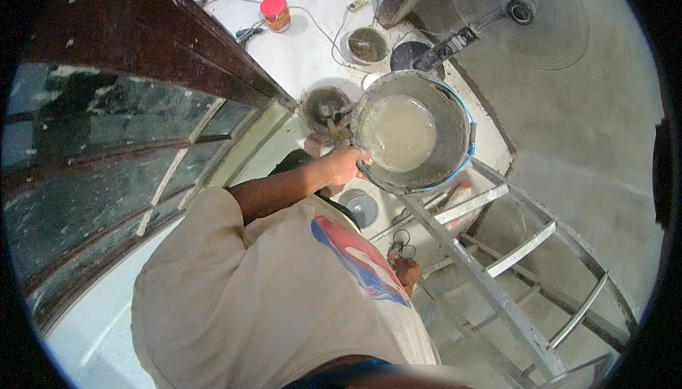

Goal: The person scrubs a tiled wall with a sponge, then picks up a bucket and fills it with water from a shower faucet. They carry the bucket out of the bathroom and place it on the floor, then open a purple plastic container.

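Observation:
My left hand is closed on the near-left rim of a large grey bucket. Cloudy, pale liquid with some froth lies in the bottom of the bucket. A blue band and handle run along the bucket's right side. The bucket is over the top end of a metal ladder; whether it rests on it I cannot tell. My right hand does not show. Just left of the bucket stands a dirty dark pail with something in it.
Behind the bucket are a smaller pail and a pedestal fan. A red-lidded tub and cables lie on the white floor. A grey container sits below my forearm. Glazed dark-framed panels stand at left.

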Demonstrator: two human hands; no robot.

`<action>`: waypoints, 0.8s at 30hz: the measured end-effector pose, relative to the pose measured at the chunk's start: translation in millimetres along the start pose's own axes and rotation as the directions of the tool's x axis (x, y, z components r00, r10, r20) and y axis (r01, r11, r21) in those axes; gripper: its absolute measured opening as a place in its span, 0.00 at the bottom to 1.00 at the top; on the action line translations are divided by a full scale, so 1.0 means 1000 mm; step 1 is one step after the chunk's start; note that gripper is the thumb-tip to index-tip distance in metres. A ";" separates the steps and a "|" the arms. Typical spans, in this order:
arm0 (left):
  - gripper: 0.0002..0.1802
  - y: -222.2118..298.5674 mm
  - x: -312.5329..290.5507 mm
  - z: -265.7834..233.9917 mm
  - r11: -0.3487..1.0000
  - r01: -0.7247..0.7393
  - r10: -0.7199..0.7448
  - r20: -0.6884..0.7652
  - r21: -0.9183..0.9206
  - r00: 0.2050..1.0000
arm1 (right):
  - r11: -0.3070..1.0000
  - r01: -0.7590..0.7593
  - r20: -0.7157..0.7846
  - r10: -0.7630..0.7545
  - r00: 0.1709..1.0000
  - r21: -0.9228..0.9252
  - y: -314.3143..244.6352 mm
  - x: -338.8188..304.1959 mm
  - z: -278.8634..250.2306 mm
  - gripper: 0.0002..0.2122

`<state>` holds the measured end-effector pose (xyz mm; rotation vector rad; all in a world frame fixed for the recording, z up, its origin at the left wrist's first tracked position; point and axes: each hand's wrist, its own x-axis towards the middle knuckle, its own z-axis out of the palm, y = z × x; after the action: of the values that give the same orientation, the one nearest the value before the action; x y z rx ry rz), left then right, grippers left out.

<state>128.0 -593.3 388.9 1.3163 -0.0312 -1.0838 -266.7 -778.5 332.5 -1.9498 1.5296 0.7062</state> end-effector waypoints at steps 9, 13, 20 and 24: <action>0.17 0.022 0.068 -0.097 0.921 -0.273 0.285 -0.005 0.278 0.958 | 0.966 0.139 0.123 -0.114 0.986 -0.217 -0.012 0.064 0.017 0.18; 0.29 0.018 0.125 -0.171 0.952 -0.252 0.252 0.023 0.175 0.968 | 0.971 0.168 0.179 -0.137 0.974 -0.168 -0.052 0.078 0.025 0.16; 0.26 0.109 0.134 -0.203 0.866 -0.481 0.458 -0.172 -0.137 0.872 | 0.945 0.304 0.230 -0.271 0.935 -0.121 -0.091 0.108 0.058 0.14; 0.23 0.174 0.113 -0.194 0.553 -0.410 0.214 -0.352 -0.725 0.911 | 0.721 0.671 0.139 -0.656 0.742 -0.174 -0.099 0.153 0.031 0.13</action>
<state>407.6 -543.8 400.8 0.5574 0.3441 -0.4973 -139.2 -842.0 213.6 -2.3920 0.6147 0.6114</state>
